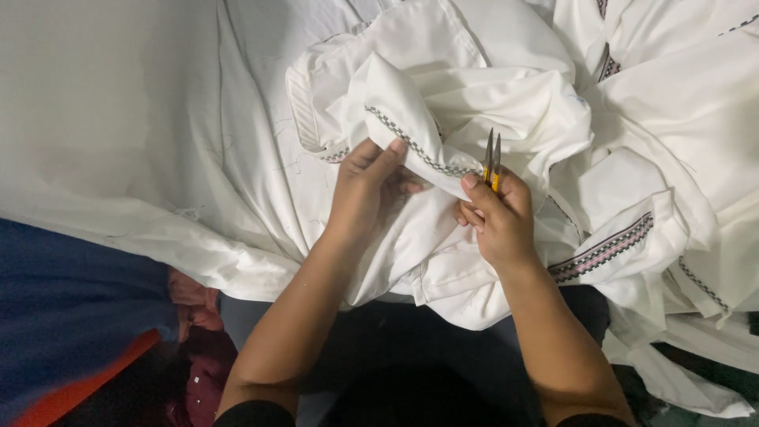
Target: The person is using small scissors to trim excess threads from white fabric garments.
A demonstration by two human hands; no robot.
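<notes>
**A:** ok so what's going on over there, can you see from where you're standing?

**B:** yeah. Left hand (pixel 365 190) has its fingers closed on a fold of the white garment (pixel 443 103), thumb on top, pinching it up right next to the checkered trim (pixel 411 146) that runs along the fold's edge. Right hand (pixel 494 217) is curled shut around a small pair of thread snips (pixel 492 162) with yellow handles, blades pointing up and away from the person, tips just beside the trim where it meets the fold.

**A:** blades open or closed?

**B:** nearly together, only a thin gap shows. Can't tell if they're touching a thread.

**A:** much room to work?

**B:** not really on the right. White garments are piled there, bunched in a heap, one with a striped trim band (pixel 605 249) just beside the right wrist. The two hands are near each other with the fold between them. Left side is way more open: a flat white sheet (pixel 118 119) spreads out to the far left corner, with its near edge sagging down in a long crease.

**A:** and below that?

**B:** under the sheet's near edge there's blue cloth (pixel 71 292) with an orange strip, plus something dark red (pixel 198 304) beside the left forearm. The garment's lower edge hangs over the person's dark lap.
</notes>
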